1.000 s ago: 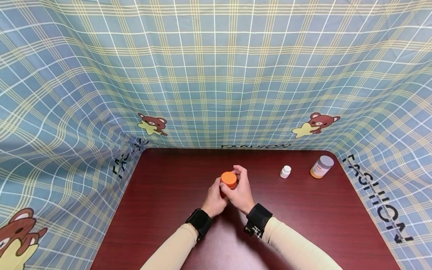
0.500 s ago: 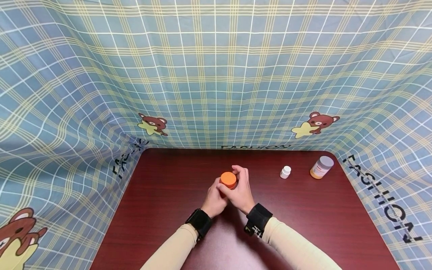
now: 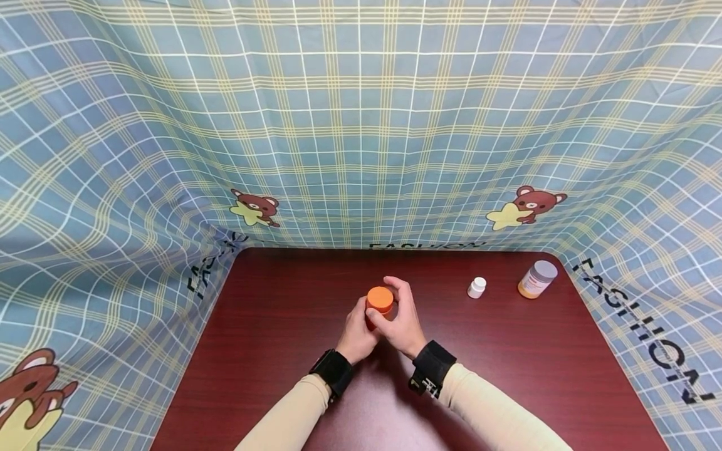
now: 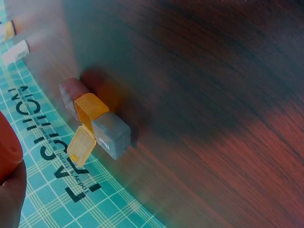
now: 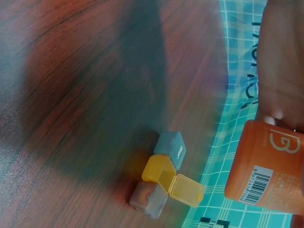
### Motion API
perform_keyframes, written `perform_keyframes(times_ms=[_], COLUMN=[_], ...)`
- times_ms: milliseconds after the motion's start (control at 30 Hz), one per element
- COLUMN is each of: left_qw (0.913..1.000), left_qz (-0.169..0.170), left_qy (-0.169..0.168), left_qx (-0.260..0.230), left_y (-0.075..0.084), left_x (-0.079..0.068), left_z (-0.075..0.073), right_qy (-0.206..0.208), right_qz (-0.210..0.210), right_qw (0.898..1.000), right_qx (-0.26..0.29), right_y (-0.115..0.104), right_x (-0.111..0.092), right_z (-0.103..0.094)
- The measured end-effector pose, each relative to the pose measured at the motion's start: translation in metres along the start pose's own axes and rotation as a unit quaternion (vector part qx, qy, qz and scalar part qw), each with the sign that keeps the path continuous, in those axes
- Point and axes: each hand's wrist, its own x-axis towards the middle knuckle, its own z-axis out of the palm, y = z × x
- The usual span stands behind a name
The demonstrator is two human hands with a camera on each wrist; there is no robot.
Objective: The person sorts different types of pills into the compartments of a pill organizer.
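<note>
An orange bottle (image 5: 266, 166) with a barcode label is up off the table between both hands, its flat orange lid (image 3: 380, 297) facing up in the head view. My left hand (image 3: 357, 332) grips the bottle's body from the left. From the right, my right hand (image 3: 402, 316) has its thumb against the lid's near side and its forefinger bent round the far side. Below, both wrist views show a small pill box: a blue-grey compartment (image 4: 111, 135), a yellow one (image 4: 90, 107) with its lid (image 5: 187, 190) flipped open, and a brownish one (image 5: 148, 198). The hands hide it in the head view.
On the right of the dark red table (image 3: 271, 326) stand a small white bottle (image 3: 476, 287) and a bigger jar (image 3: 538, 279) with a greyish lid and yellowish base. Checked cloth (image 3: 361, 125) hangs around the table's back and sides.
The bottle and lid have shifted slightly left. My right thumb and forefinger have moved a little left around the lid; my left hand keeps its grip.
</note>
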Motion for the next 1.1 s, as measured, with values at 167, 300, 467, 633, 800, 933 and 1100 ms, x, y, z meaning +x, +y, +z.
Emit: perform_keyframes(times_ms=[167, 300, 467, 633, 800, 933, 1100], left_qw=[1.0000, 0.9999, 0.9997, 0.9997, 0.9998, 0.9998, 0.9998], left_qz=[-0.007, -0.010, -0.002, -0.002, 0.003, -0.001, -0.004], left_qy=[0.004, 0.001, 0.007, 0.013, 0.019, 0.017, 0.012], left_qx=[-0.005, 0.008, 0.024, 0.020, 0.003, 0.008, 0.015], left_y=[0.001, -0.001, -0.004, -0.003, -0.003, -0.003, -0.003], left_x=[0.000, 0.000, -0.001, 0.000, 0.000, 0.000, -0.001], left_z=[0.000, 0.001, 0.000, 0.000, 0.000, 0.001, 0.000], right_qy=[0.044, 0.049, 0.009, -0.007, 0.031, 0.046, 0.013], right_qz=[-0.004, -0.001, -0.003, -0.007, 0.008, -0.003, -0.006], right_qw=[0.997, 0.996, 1.000, 1.000, 0.999, 0.998, 1.000], right_qx=[-0.064, -0.070, -0.017, 0.021, -0.042, -0.050, -0.020], right_y=[0.033, 0.044, 0.039, 0.035, 0.038, 0.044, 0.041], right_x=[0.000, -0.001, -0.002, -0.001, 0.000, 0.001, -0.001], right_z=[0.007, 0.009, 0.008, 0.008, 0.010, 0.010, 0.007])
